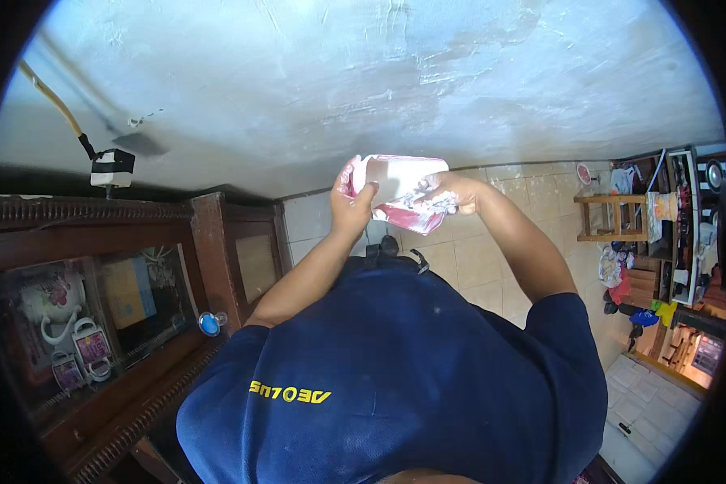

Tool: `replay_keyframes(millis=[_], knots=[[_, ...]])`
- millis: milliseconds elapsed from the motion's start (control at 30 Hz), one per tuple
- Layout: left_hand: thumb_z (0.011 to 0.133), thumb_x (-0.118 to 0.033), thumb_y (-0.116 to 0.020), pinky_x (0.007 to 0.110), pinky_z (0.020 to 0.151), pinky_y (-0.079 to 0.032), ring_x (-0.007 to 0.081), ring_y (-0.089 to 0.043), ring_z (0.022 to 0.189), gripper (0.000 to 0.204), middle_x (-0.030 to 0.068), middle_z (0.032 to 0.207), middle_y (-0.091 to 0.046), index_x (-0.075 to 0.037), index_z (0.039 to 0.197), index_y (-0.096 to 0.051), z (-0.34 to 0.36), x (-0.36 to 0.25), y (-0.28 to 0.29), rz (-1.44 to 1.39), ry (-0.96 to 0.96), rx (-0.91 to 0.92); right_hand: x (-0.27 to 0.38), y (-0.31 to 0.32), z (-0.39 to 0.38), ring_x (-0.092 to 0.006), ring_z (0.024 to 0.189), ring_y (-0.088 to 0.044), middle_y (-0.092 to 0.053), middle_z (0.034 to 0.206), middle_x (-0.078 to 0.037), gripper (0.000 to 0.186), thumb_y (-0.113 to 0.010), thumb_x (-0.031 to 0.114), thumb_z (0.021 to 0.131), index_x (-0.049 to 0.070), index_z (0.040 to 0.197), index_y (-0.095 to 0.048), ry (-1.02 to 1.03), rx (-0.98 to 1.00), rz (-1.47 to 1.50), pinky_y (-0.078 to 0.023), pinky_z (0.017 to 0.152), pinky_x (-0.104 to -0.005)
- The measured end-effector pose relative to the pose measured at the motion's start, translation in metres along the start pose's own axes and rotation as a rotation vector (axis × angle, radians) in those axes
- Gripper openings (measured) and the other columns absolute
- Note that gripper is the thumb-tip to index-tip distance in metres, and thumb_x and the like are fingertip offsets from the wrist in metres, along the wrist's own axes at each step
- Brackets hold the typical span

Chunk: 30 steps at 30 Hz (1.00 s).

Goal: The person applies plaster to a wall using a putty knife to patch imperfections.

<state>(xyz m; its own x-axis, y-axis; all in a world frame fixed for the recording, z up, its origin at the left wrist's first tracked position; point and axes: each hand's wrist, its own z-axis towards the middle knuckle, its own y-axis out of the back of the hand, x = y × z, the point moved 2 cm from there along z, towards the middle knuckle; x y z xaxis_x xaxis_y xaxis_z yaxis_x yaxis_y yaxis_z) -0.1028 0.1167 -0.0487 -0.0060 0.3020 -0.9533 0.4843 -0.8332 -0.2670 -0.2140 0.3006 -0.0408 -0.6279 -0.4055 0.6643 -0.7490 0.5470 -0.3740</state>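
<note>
My left hand (352, 205) grips the left side of a shallow red-and-white piece (398, 169), with the thumb over its near face. Its inner face is smeared with white paste, and a red part shows along its lower edge; whether it is a tray or a cut-open container I cannot tell. At its right side is my right hand (458, 194), fingers bent and coated in the same paste. Paste hides whether those fingers also hold a small tool. Both hands are in front of my body, close to the wall.
A grey-white wall (492, 89) with uneven, shiny patches rises ahead. On the left, a cord ends in a black-and-white socket box (113, 168) above a dark wooden glass cabinet (97, 323). A wooden stool (613, 218) and crowded shelves (686, 234) stand right, on a tiled floor (488, 250).
</note>
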Motion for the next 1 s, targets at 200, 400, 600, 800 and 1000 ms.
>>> replay_keyframes(millis=[200, 400, 600, 800, 1000], knots=[[0.080, -0.003, -0.052, 0.030, 0.089, -0.043, 0.0185, -0.055, 0.104, 0.047, 0.0097, 0.113, -0.057, 0.001, 0.126, -0.046, 0.010, -0.021, 0.009, -0.276, 0.158, -0.041, 0.017, -0.002, -0.023, -0.0148, 0.097, -0.061, -0.060, 0.112, -0.012, 0.040, -0.063, 0.006, 0.083, -0.002, 0.120, -0.050, 0.025, 0.068, 0.448, -0.051, 0.082, -0.0258], [0.080, -0.004, -0.048, 0.032, 0.089, -0.043, 0.0180, -0.055, 0.101, 0.041, 0.0083, 0.110, -0.056, -0.001, 0.121, -0.048, 0.010, -0.060, -0.002, -0.347, 0.153, -0.025, 0.044, -0.001, -0.058, -0.0182, 0.089, -0.065, -0.063, 0.106, -0.013, 0.035, -0.058, 0.008, 0.087, -0.003, 0.119, -0.050, 0.400, -0.090, 0.448, -0.055, 0.075, -0.0313], [0.084, -0.015, -0.046, 0.039, 0.090, -0.045, 0.0239, -0.056, 0.106, 0.040, 0.0093, 0.113, -0.055, -0.005, 0.123, -0.046, 0.021, -0.073, -0.009, -0.439, 0.185, 0.093, 0.099, -0.038, -0.107, -0.0173, 0.087, -0.064, -0.065, 0.099, -0.011, 0.028, -0.056, 0.005, 0.087, -0.004, 0.113, -0.055, 0.714, -0.204, 0.495, -0.053, 0.071, -0.0287], [0.081, -0.018, -0.044, 0.041, 0.092, -0.044, 0.0262, -0.056, 0.107, 0.045, 0.0115, 0.116, -0.054, -0.005, 0.125, -0.044, 0.022, -0.076, -0.007, -0.381, 0.164, 0.112, 0.145, -0.060, -0.163, -0.0136, 0.076, -0.062, -0.066, 0.087, -0.012, 0.011, -0.066, 0.006, 0.081, -0.004, 0.085, -0.067, 1.471, -1.199, -0.450, -0.050, 0.066, -0.0262], [0.080, -0.019, -0.044, 0.043, 0.093, -0.043, 0.0268, -0.055, 0.108, 0.046, 0.0121, 0.117, -0.054, -0.006, 0.124, -0.045, 0.015, -0.063, 0.016, -0.365, 0.196, 0.091, 0.213, -0.101, -0.169, -0.0228, 0.078, -0.061, -0.060, 0.100, -0.012, 0.021, -0.070, 0.004, 0.070, 0.006, 0.091, -0.070, 1.814, -1.740, -1.169, -0.053, 0.069, -0.0306]])
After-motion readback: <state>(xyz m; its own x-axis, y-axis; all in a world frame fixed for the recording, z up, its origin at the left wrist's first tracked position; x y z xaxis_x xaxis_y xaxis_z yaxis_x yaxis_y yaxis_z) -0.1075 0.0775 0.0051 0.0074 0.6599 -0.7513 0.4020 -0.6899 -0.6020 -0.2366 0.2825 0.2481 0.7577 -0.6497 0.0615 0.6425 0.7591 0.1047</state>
